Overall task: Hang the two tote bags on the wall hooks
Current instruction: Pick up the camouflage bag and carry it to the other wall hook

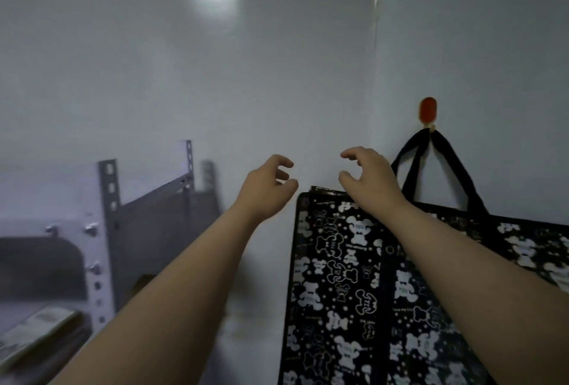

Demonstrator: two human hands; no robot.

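A black tote bag [338, 292] with a white bear print hangs flat against the white wall at the right. Its two black handles [412, 163] loop over an orange wall hook [428, 110]. My right hand [369, 178] is raised in front of the bag's top left corner, fingers curled and apart, holding nothing. My left hand [268, 187] hovers just left of the bag, also empty with fingers loosely curled. Only one bag and one hook are in view.
A grey metal shelving rack [107, 200] with perforated uprights stands against the wall at the left, with dark items and a flat packet [37, 332] on its shelves. Bare white wall [215, 92] fills the space above both hands.
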